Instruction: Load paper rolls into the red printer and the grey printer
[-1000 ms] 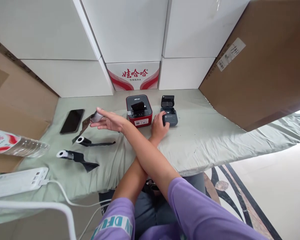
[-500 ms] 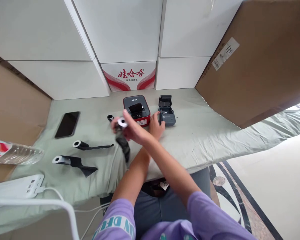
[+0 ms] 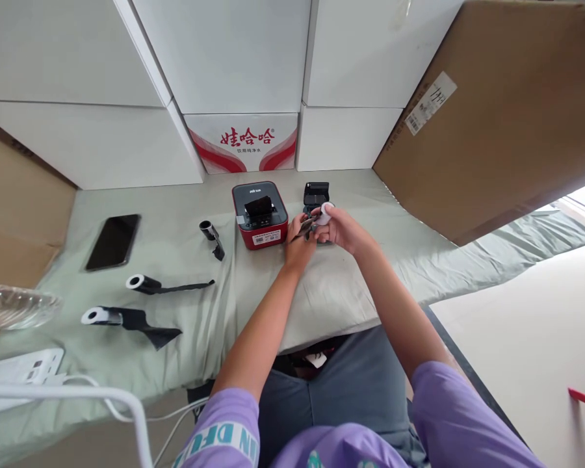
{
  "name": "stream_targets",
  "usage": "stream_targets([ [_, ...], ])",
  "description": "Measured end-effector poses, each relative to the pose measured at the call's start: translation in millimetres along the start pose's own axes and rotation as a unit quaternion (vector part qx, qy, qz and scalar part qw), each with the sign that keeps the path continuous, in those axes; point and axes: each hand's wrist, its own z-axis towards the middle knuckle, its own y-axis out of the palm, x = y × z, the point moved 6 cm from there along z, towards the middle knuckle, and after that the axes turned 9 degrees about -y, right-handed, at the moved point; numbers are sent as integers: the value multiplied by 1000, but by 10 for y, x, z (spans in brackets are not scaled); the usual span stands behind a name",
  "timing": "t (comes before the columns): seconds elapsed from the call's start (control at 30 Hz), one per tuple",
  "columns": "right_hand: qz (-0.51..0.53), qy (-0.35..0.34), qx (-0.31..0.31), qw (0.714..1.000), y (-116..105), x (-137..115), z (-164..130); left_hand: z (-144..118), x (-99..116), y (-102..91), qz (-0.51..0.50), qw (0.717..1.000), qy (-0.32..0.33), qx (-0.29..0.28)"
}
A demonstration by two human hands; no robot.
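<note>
My right hand [image 3: 342,231] pinches a small paper roll [image 3: 325,213], white at its end, above the small portable printer [image 3: 327,234] with its lid [image 3: 316,192] raised. A dark tail [image 3: 305,227] from the roll lies across my left hand [image 3: 299,248]. That left hand is curled at the printer's left side, its fingertips partly covered by the tail. Much of the printer's body is hidden behind both hands. Just left of them stands a red and black printer [image 3: 260,218] with a dark strip showing on top.
Several black rolls with loose tails lie to the left, among them a standing one [image 3: 207,229] and one near the front [image 3: 108,316]. A black phone [image 3: 113,242], a clear bottle [image 3: 17,305] and a white power bank [image 3: 26,372] are farther left. A big cardboard box [image 3: 497,123] leans on the right.
My right hand has carried the roll from in front of the red printer rightward to above the small printer. My left hand stays beside that printer. The view has shifted slightly.
</note>
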Motion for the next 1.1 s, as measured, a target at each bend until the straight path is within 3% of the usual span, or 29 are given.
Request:
stream_targets([
  [0.13, -58, -22, 48, 997, -270, -16, 196, -18, 58, -28, -1, 1000, 5, 14],
  [0.33, -214, -53, 139, 965, -606, -89, 440, -72, 196, -66, 1, 996, 88, 33],
  [0.53, -319, 53, 68, 944, -597, -63, 618, -59, 98, 29, 28, 999, 17, -2],
  [0.6, -418, 13, 49, 907, -594, -130, 688, -47, 69, 49, 8, 1000, 14, -8],
  [0.7, -584, -83, -5, 807, -544, -208, 775, -30, 33, 62, -6, 1000, 7, -12],
  [0.8, -662, -110, -40, 740, -559, -174, 819, -21, 23, 69, -2, 1000, -3, -16],
  [0.93, -709, -93, -30, 698, -655, -126, 852, -23, 47, 76, -14, 1000, -7, -24],
  [1.1, -723, -89, -52, 683, -632, -66, 917, -33, 76, 83, -12, 999, 0, -34],
])
